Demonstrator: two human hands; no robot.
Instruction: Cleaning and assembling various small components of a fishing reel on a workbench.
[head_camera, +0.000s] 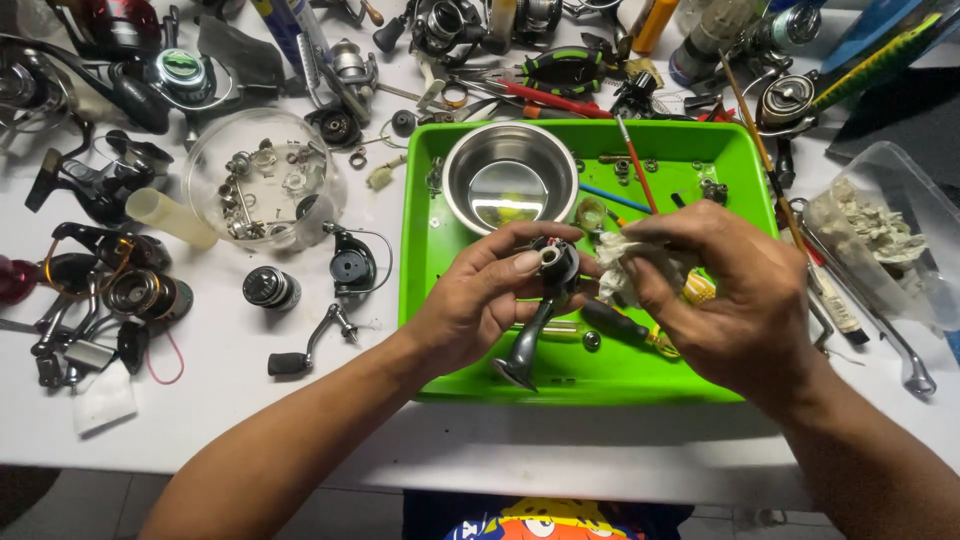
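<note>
My left hand (480, 295) grips a dark fishing reel body (545, 300) over the green tray (440, 180), its foot pointing down toward me. Pressed against the top of the reel body is a crumpled white tissue (625, 265), pinched in the fingers of my right hand (730, 300). A steel bowl (510, 180) stands in the tray just beyond my hands. Thin brushes (635, 165) and small parts lie in the tray beside the bowl.
A clear round tub (255, 180) of small metal parts sits left of the tray. Several reels, spools and handles (110, 290) litter the left of the white table. Tools (560, 100) lie at the back. A clear box (880, 230) with rags is at the right.
</note>
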